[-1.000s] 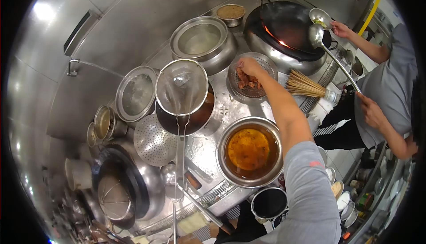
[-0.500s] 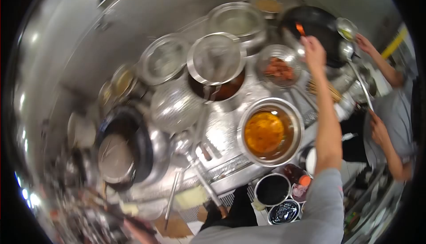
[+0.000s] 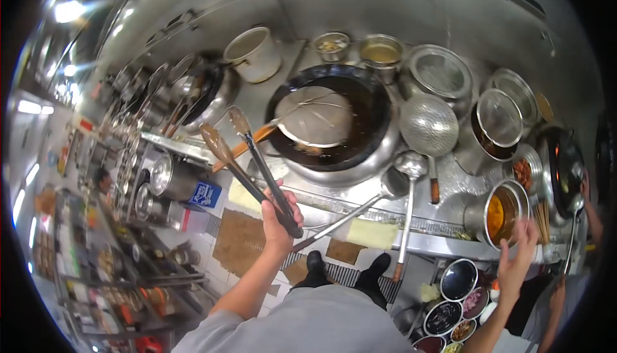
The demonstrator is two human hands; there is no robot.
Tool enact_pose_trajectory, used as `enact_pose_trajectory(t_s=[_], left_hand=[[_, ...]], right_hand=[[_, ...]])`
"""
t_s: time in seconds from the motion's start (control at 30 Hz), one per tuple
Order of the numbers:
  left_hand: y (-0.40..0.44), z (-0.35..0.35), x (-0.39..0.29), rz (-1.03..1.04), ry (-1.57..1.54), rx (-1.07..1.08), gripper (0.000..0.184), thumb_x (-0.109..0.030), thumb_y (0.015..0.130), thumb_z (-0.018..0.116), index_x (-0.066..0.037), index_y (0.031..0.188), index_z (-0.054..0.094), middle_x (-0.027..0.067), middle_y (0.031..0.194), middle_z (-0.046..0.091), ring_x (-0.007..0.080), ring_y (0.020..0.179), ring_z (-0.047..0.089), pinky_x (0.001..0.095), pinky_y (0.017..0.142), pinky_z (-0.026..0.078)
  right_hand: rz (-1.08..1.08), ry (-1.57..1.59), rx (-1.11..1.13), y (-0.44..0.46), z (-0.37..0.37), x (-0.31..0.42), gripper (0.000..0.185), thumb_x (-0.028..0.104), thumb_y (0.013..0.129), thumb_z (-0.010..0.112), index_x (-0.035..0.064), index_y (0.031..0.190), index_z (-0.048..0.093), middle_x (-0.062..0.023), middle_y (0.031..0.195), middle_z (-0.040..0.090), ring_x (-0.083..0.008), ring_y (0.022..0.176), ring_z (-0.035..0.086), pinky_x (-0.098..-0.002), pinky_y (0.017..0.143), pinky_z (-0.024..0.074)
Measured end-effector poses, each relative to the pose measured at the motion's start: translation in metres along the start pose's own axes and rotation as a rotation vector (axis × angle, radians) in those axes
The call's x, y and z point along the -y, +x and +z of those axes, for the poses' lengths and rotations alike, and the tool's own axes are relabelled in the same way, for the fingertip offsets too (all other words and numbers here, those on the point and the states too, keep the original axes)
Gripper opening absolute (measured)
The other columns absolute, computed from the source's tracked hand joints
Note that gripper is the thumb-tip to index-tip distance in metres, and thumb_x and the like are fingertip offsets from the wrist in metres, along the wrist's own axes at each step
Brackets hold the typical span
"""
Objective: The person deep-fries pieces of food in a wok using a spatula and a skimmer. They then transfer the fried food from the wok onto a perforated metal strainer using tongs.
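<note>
My left hand [image 3: 280, 221] is wrapped round a pair of tongs [image 3: 247, 181], black-handled with brown tips. The tongs' jaws are apart with nothing between them, pointing up beside the big wok [image 3: 371, 112] of dark oil. A round mesh strainer [image 3: 315, 118] rests in that wok, its wooden handle [image 3: 257, 136] passing behind the tongs. Over at the right, my right hand [image 3: 518, 260] is raised with its fingers apart and holds nothing. It is nearest the steel pot [image 3: 474, 217] of orange liquid, overlapping its near edge in view; I cannot tell whether they touch.
A perforated skimmer [image 3: 429, 125] and a ladle [image 3: 411, 165] lie on the steel range. Beyond is a pot topped by a sieve [image 3: 500, 116]. A co-worker's hand [image 3: 585, 189] is by the right-hand wok [image 3: 559, 154]. Ingredient tubs [image 3: 459, 280] stand low at right, shelving [image 3: 128, 276] at left.
The view has swung left. My right hand, earlier reaching to the far right wok with a small orange-red item, has drawn back and is empty. My left hand has come up into clear view with the tongs.
</note>
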State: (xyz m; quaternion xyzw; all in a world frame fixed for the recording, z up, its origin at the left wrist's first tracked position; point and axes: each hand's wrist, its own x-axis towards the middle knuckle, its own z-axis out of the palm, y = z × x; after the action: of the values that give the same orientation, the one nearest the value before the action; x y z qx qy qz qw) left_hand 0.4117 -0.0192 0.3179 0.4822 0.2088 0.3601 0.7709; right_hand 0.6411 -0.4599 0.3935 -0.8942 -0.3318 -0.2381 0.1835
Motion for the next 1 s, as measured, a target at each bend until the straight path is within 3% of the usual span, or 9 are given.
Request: enact_pose_trajectory(t_s=[0.03, 0.13, 0.27, 0.37, 0.4, 0.57, 0.67, 0.77, 1.0], left_hand=[[0.005, -0.019, -0.015, 0.034, 0.006, -0.022, 0.068, -0.068, 0.097, 0.044, -0.013, 0.138, 0.040, 0.0067, 0.098, 0.054, 0.0141, 0.060, 0.056, 0.0277, 0.047, 0.047], [0.012, -0.104, -0.045, 0.057, 0.065, -0.273, 0.064, -0.064, 0.098, 0.046, -0.012, 0.136, 0.043, 0.0066, 0.099, 0.055, 0.0124, 0.061, 0.056, 0.0269, 0.047, 0.047], [0.010, -0.216, -0.083, -0.004, 0.141, -0.591, 0.035, -0.046, 0.098, 0.060, -0.013, 0.106, 0.052, 0.0002, 0.077, 0.054, 0.0100, 0.053, 0.052, 0.0249, 0.043, 0.044], [-0.002, -0.308, -0.075, -0.135, 0.243, -0.686, 0.028, -0.038, 0.095, 0.064, -0.013, 0.094, 0.051, -0.0017, 0.068, 0.049, 0.0095, 0.052, 0.050, 0.0246, 0.042, 0.041], [-0.007, -0.336, -0.066, -0.230, 0.207, -0.696, 0.027, -0.037, 0.095, 0.064, -0.014, 0.090, 0.050, -0.0023, 0.066, 0.047, 0.0098, 0.051, 0.048, 0.0250, 0.041, 0.040], [-0.051, -0.397, -0.028, -0.388, -0.158, -0.866, 0.022, -0.032, 0.092, 0.059, -0.013, 0.087, 0.049, -0.0007, 0.071, 0.049, 0.0127, 0.054, 0.047, 0.0268, 0.046, 0.039], [-0.048, -0.328, -0.076, 0.016, -0.002, -0.647, 0.025, -0.031, 0.095, 0.055, -0.010, 0.108, 0.052, 0.0014, 0.082, 0.053, 0.0127, 0.061, 0.051, 0.0305, 0.054, 0.047], [-0.035, -0.263, -0.087, 0.009, -0.234, -0.229, 0.035, -0.025, 0.096, 0.052, -0.008, 0.126, 0.046, 0.0061, 0.091, 0.056, 0.0167, 0.076, 0.057, 0.0347, 0.070, 0.053], [-0.059, -0.136, -0.077, -0.483, -0.248, 0.479, 0.043, -0.033, 0.102, 0.045, -0.006, 0.133, 0.039, 0.0195, 0.128, 0.057, 0.0365, 0.124, 0.055, 0.0482, 0.112, 0.039]], right_hand=[[0.299, 0.272, 0.117, -0.017, 0.005, 0.028, 0.045, -0.009, 0.083, 0.062, 0.0036, 0.126, 0.061, -0.0159, 0.117, 0.053, -0.0319, 0.093, 0.058, -0.0394, 0.085, 0.0477], [0.273, 0.262, 0.174, -0.071, 0.047, 0.089, 0.030, -0.010, 0.083, 0.056, 0.0004, 0.110, 0.064, -0.0166, 0.090, 0.056, -0.0320, 0.085, 0.056, -0.0393, 0.078, 0.0467], [0.281, 0.180, 0.381, -0.121, 0.083, 0.200, 0.069, -0.010, 0.079, 0.060, 0.0054, 0.145, 0.046, -0.0202, 0.151, 0.040, -0.0378, 0.138, 0.044, -0.0398, 0.105, 0.0454], [0.459, 0.482, 0.451, -0.120, 0.094, 0.265, 0.072, -0.012, 0.077, 0.063, 0.0057, 0.144, 0.047, -0.0200, 0.150, 0.040, -0.0349, 0.128, 0.051, -0.0380, 0.101, 0.0475], [0.317, 0.431, 0.354, -0.115, 0.096, 0.286, 0.063, -0.007, 0.081, 0.065, 0.0083, 0.141, 0.052, -0.0135, 0.141, 0.050, -0.0251, 0.101, 0.064, -0.0344, 0.080, 0.0531], [0.316, 0.458, 0.666, -0.086, 0.097, 0.335, 0.044, 0.001, 0.082, 0.068, 0.0039, 0.125, 0.062, -0.0170, 0.123, 0.062, -0.0352, 0.100, 0.066, -0.0396, 0.087, 0.0525], [0.011, 0.661, 0.509, -0.053, 0.074, 0.398, 0.064, 0.008, 0.083, 0.071, 0.0109, 0.144, 0.049, -0.0177, 0.144, 0.049, -0.0375, 0.125, 0.054, -0.0418, 0.104, 0.0455], [-0.043, 0.648, 0.516, -0.052, 0.084, 0.441, 0.076, 0.011, 0.084, 0.073, 0.0113, 0.151, 0.039, -0.0181, 0.153, 0.038, -0.0391, 0.137, 0.042, -0.0443, 0.112, 0.0380], [-0.074, 0.611, 0.207, -0.092, 0.078, 0.479, 0.067, 0.013, 0.081, 0.075, 0.0067, 0.143, 0.049, -0.0202, 0.148, 0.045, -0.0393, 0.131, 0.049, -0.0457, 0.107, 0.0430]])
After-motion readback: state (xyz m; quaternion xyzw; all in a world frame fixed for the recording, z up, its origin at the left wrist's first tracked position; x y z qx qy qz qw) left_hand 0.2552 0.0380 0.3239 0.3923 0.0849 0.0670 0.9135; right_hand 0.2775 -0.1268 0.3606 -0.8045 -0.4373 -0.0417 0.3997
